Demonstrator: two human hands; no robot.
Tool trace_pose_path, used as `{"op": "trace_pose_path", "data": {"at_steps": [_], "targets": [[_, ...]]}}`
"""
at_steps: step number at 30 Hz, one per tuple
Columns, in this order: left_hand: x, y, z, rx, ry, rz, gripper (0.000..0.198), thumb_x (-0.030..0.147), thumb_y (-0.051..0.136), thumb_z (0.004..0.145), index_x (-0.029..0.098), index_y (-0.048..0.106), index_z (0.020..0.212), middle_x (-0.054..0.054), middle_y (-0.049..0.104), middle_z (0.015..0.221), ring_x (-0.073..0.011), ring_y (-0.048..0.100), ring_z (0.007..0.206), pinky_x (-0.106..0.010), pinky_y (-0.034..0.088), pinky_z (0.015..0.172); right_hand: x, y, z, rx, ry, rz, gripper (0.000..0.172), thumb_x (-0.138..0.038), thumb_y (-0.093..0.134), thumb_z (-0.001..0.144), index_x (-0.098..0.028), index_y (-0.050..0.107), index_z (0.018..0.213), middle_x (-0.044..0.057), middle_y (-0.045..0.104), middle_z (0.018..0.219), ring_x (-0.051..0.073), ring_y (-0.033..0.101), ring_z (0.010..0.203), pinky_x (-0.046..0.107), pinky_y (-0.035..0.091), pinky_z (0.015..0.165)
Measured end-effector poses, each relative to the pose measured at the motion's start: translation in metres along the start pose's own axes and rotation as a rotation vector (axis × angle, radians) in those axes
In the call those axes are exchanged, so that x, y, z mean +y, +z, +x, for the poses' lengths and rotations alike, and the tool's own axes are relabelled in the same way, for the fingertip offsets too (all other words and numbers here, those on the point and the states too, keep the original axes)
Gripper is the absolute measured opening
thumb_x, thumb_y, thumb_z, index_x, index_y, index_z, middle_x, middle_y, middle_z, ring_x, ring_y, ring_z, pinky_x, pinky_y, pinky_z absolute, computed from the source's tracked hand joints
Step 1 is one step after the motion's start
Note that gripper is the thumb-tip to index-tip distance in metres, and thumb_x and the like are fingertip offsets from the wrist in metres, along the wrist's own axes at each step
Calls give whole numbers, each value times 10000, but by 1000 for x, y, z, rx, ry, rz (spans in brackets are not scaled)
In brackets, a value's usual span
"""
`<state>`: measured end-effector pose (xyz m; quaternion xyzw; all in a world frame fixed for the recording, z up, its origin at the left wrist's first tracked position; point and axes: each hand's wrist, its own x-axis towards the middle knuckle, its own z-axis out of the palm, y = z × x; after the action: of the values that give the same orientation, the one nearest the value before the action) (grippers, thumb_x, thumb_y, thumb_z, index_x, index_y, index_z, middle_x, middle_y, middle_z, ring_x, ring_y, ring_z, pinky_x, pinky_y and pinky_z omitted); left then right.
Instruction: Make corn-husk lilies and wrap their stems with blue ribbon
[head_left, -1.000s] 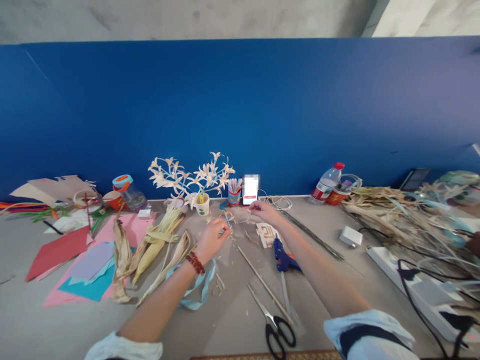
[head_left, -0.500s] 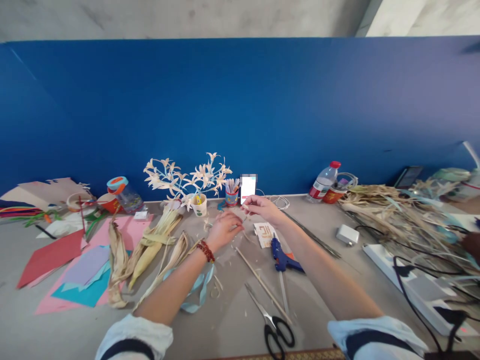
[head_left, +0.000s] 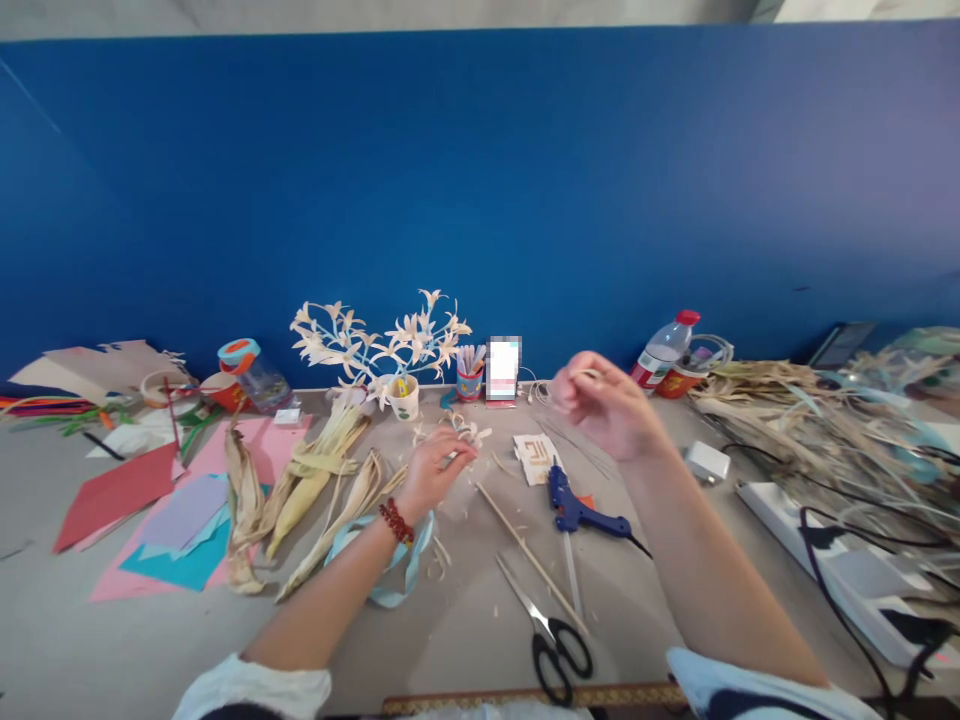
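My left hand (head_left: pixel 433 468), with a red bead bracelet at the wrist, rests low over the grey table (head_left: pixel 465 640) with its fingers pinched on a small pale husk flower (head_left: pixel 466 432). My right hand (head_left: pixel 604 405) is raised above the table to the right, fingers curled and pinched on something thin that I cannot make out. A blue glue gun (head_left: pixel 574 507) lies just below the right hand, beside a small printed card (head_left: pixel 535 457). Corn husks (head_left: pixel 315 485) lie left of my left hand.
Scissors (head_left: pixel 551 640) and a thin stick (head_left: pixel 525 550) lie near the front. A cup of husk flowers (head_left: pixel 401 395), a pen cup (head_left: pixel 469 380) and a phone (head_left: pixel 502 370) stand by the blue wall. Coloured paper (head_left: pixel 165 520) lies left; a bottle (head_left: pixel 661 352), power strip (head_left: pixel 840 575) and dried husks (head_left: pixel 810 420) right.
My right hand has lifted off the table and swung to the right, away from the left hand. The left hand stays low, holding the husk flower. The camera tipped down slightly.
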<state>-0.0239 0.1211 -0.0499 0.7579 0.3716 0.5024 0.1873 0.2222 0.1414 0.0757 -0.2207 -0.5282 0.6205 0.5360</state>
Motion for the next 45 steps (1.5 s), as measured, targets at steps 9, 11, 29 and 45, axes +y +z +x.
{"op": "trace_pose_path", "data": {"at_steps": [9,11,29,45], "targets": [[16,-26,-9,81,284,7,156,81,595,840,191,672,920,-87,721,913,-227,598,949,-424,506,808,-9,-25,-22,326,-112,-13,154,-241,765,722,-208,622,766,-43,551,609,64,423,496,186,345,461],[21,-27,-8,89,320,21,161,75,593,839,190,667,924,-86,718,899,-227,600,941,-417,512,794,7,-14,-34,286,0,-110,147,-277,751,753,-200,631,791,-22,588,622,78,467,521,190,362,469],[55,-35,-21,103,490,212,130,106,599,846,180,675,922,-103,759,925,-246,637,933,-399,557,745,84,63,-89,24,313,129,149,-177,557,786,-146,691,729,38,621,658,125,552,598,224,425,531],[61,-16,-40,166,105,107,189,155,658,835,236,724,992,-76,756,989,-241,624,954,-453,531,821,95,76,-95,196,146,-169,220,-345,652,853,-267,737,1040,47,744,967,225,705,838,410,544,855]]}}
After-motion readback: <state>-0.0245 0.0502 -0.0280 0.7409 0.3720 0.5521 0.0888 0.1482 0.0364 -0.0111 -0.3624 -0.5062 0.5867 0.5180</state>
